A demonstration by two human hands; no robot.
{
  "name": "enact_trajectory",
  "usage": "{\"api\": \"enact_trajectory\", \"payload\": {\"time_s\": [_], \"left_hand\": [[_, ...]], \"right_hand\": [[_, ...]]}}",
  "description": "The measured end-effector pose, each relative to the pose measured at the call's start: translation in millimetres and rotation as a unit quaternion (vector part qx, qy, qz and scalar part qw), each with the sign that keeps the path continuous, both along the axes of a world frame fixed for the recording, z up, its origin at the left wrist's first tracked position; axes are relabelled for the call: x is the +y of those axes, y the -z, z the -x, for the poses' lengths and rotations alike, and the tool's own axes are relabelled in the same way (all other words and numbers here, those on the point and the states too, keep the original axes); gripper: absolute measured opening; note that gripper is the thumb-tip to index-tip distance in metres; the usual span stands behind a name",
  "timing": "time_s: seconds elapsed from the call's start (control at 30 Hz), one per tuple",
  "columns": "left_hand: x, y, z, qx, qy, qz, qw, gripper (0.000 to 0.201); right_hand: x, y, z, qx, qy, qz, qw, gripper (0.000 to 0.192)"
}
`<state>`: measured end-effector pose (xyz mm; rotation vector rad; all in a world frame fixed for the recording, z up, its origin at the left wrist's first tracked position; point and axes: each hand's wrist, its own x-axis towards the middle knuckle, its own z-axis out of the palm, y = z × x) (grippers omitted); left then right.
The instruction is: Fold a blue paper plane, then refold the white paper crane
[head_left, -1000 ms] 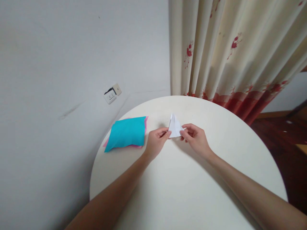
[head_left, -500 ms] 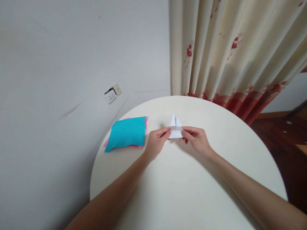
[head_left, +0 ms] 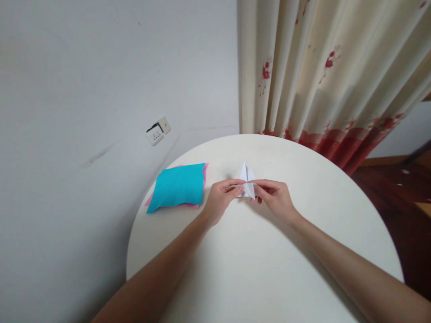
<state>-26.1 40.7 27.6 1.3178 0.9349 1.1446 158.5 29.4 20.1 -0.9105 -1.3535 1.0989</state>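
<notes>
A small piece of folded white paper (head_left: 248,190) is held between my two hands, a little above the table. Its far end rises to a point, and a crease runs down its middle. My left hand (head_left: 219,200) pinches its left side between thumb and fingers. On the right side, my right hand (head_left: 278,199) grips it the same way, with the index fingertips of both hands nearly meeting at the paper's middle. Part of the paper's lower edge is hidden by the fingers.
A stack of blue paper (head_left: 178,186) over pink sheets lies on the round white table (head_left: 249,269), left of my hands. Behind stand a white wall with a power socket (head_left: 155,135) and a cream curtain (head_left: 303,80) with red flowers.
The near part of the white paper has changed from a flat band to a pointed flap at right. My index fingertips have come closer together over its middle.
</notes>
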Motion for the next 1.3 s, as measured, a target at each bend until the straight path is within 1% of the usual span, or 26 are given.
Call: {"api": "enact_trajectory", "payload": {"time_s": [0.13, 0.3, 0.47, 0.6, 0.73, 0.8, 0.9, 0.93, 0.97, 1.03, 1.1, 1.2, 1.3], "left_hand": [[-1, -2.0, -1, -0.001, 0.008, 0.01, 1.0, 0.031], [-3, -4.8, -3, -0.001, -0.023, -0.005, 1.0, 0.026], [-1, -1.2, -4, 0.013, -0.065, -0.02, 0.998, 0.03], [-1, 1.2, -4, 0.007, -0.06, -0.041, 0.997, 0.032], [-2, 1.2, -6, 0.004, -0.036, -0.057, 0.998, 0.033], [-2, 0.6, -8, -0.013, -0.038, -0.068, 0.997, 0.041], [-2, -0.9, -9, -0.061, -0.048, -0.071, 0.994, 0.073], [-2, -1.4, -9, -0.07, -0.042, -0.058, 0.995, 0.077], [-2, -1.9, -9, -0.07, -0.027, -0.041, 0.996, 0.074], [-2, -2.6, -8, -0.044, 0.009, -0.008, 0.999, 0.051], [-2, -2.6, -7, -0.012, 0.018, 0.004, 1.0, 0.033], [-1, -1.5, -6, 0.012, -0.017, -0.009, 1.0, 0.025], [-1, 0.4, -7, 0.01, -0.038, -0.026, 0.999, 0.027]], "right_hand": [[1, -0.1, -1, -0.017, 0.022, -0.016, 0.999, 0.019], [0, -1.5, -1, -0.011, -0.018, -0.051, 0.998, 0.023], [0, -0.2, 0, 0.034, -0.045, -0.009, 0.998, 0.03], [1, 0.8, 2, 0.024, -0.018, -0.004, 1.0, 0.037], [2, 2.2, 2, 0.019, 0.013, -0.019, 1.0, 0.03], [3, 2.8, 2, 0.029, 0.015, -0.026, 0.999, 0.028], [1, 2.1, 2, 0.053, 0.007, -0.025, 0.998, 0.035], [1, 1.5, 2, 0.061, 0.006, -0.022, 0.998, 0.039], [0, 1.0, 3, 0.067, 0.005, -0.018, 0.998, 0.044], [-1, 0.5, 4, 0.073, 0.005, -0.011, 0.997, 0.051], [0, 1.9, 4, 0.065, 0.005, -0.001, 0.998, 0.054], [4, 7.3, 4, 0.037, 0.0, 0.015, 0.999, 0.051], [7, 11.8, 3, 0.027, -0.01, 0.015, 0.999, 0.046]]}}
